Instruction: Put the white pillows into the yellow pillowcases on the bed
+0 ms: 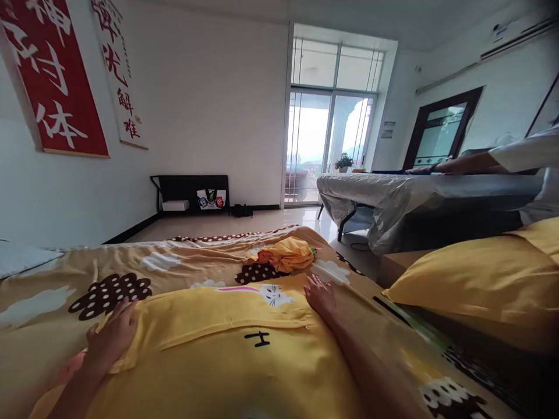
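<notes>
A yellow pillow (209, 372) lies in front of me, with a white rabbit's face, a pink ear and a dark letter H on its cover. A folded flap of the cover runs across it. My left hand (116, 329) rests at the pillow's left edge, fingers close together and slightly bent; its thumb is hard to make out. At the far right corner, my right hand (322, 294) lies flat on the cloth with its fingers stretched out. Just beyond the pillow is a crumpled orange-yellow cloth (288, 254).
Under the pillow spreads a tan sheet (183, 267) with clouds and dotted brown patches. Another yellow pillow (476, 285) sits on a cardboard box at right. A co-worker's arm (471, 163) reaches over a plastic-covered table (384, 189). A black bench (187, 192) stands by the wall.
</notes>
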Motion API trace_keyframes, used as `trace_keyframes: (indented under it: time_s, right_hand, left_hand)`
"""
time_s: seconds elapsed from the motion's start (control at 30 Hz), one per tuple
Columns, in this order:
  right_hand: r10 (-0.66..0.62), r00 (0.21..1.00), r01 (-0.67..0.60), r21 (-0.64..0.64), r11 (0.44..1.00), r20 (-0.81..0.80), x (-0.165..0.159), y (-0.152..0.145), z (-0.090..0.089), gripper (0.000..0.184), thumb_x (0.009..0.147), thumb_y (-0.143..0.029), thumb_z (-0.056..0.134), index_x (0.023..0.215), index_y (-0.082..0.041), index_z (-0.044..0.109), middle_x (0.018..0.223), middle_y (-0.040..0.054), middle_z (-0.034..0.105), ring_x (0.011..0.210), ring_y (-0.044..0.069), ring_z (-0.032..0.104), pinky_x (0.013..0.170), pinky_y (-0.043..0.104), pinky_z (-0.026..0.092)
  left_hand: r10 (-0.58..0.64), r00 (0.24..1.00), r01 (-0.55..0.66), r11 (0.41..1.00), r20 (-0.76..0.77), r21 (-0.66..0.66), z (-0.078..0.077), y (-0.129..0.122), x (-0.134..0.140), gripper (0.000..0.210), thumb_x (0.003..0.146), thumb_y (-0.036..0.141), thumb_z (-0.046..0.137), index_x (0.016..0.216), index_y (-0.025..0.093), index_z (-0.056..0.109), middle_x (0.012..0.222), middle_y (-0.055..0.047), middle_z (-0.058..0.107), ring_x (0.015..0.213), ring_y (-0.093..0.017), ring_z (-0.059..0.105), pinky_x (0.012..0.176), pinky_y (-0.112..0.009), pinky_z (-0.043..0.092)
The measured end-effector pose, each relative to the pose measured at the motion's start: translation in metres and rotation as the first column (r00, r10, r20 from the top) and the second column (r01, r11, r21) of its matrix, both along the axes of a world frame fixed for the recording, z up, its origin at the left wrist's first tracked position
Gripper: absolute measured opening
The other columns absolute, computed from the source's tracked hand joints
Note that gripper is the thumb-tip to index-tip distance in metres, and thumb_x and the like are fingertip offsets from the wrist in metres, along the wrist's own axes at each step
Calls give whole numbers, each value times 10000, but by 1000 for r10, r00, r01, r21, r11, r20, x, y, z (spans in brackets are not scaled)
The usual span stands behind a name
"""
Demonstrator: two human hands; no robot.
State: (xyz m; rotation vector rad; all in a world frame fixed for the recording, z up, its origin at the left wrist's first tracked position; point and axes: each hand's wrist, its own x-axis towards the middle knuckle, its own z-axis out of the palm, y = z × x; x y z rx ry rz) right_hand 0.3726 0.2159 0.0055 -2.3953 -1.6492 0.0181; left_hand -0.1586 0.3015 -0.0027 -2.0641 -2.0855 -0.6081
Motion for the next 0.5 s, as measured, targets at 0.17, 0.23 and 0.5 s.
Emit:
trace_keyframes:
  time_s: [0.17,0.23,0.5]
  right_hand:
    - [380,925,-368,253,895,2,-55,-39,24,507,985,-411,273,1430,-206,403,1474,64,405,1359,175,366,1112,354,288]
    - [557,830,-534,235,812,-36,-76,-57,13,510,983,-444,282,1418,-221,427,1441,57,451,1338,190,401,1109,371,306]
    - [343,939,-336,175,925,-11,-44,-109,-31,542,981,-483,263,1463,-246,340,1525,32,294,1419,193,235,1159,442,192]
  left_hand:
    - [-564,826,564,826,26,10,61,-99,124,543,942,426,261,1436,237,385,1495,-36,387,1381,-204,351,1117,-386,333]
    - [-634,773,632,764,29,-131,60,-120,151,542,940,484,269,1430,285,388,1500,-17,370,1386,-212,341,1114,-435,333]
    - [-411,885,404,911,-221,-79,-33,-135,17,513,835,356,334,1261,283,609,1436,-16,441,1357,-265,386,1050,-488,399]
